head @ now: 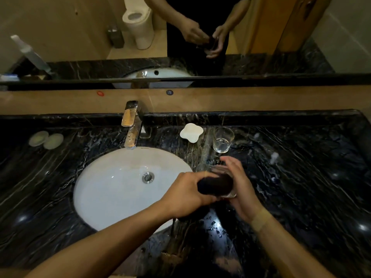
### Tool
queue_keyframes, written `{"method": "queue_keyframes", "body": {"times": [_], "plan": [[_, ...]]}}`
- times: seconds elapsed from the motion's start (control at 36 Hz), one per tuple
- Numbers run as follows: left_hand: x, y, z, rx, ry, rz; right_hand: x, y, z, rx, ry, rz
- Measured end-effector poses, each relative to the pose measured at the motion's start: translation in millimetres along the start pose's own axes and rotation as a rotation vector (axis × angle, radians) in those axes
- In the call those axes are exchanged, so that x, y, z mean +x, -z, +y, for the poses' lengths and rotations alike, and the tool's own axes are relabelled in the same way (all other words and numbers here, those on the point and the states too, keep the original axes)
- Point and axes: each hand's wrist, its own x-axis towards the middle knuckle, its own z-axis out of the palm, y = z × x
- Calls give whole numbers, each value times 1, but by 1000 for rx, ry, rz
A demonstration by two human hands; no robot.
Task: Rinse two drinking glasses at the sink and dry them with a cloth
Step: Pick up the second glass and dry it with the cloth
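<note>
Two bare forearms reach forward over a black marble desk (301,177) veined with white. The left hand (186,194) has its fingers closed around a dark, bunched cloth (215,185) that is stuffed into a clear drinking glass (222,178). The right hand (241,189) cups the glass from the far right side, fingers curled loosely around its wall, with a pale band on the wrist. The glass is held above the desk, just right of the basin, lying nearly on its side: its long axis runs left to right, the thick base toward the right hand and the mouth toward the left hand. The cloth fills most of the inside, so only the base and a faint rim show clearly.

Left of the hands sits a white oval sink (112,189) with a metal drain. Beyond the hands, a second clear glass (223,139) stands upright on the desk, mouth up. Just left of it lies a white flower-shaped dish (191,133). A chrome tap (131,125) rises behind the sink. Farthest back, a mirror (60,37) reflects the hands.
</note>
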Motion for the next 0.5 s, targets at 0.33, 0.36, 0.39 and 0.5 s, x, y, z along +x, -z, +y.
{"method": "queue_keyframes", "body": {"times": [0.33, 0.36, 0.39, 0.5], "plan": [[0, -20, 9, -175, 92, 88, 1, -13, 13, -45, 418, 304], [-1, -21, 10, -113, 64, 95, 0, -14, 13, -36, 387, 324], [-2, -21, 10, -41, 23, 97, -1, -14, 12, -21, 336, 340], [-4, -16, 6, 398, -254, 75, -3, -11, 4, 26, -3, 259]]}}
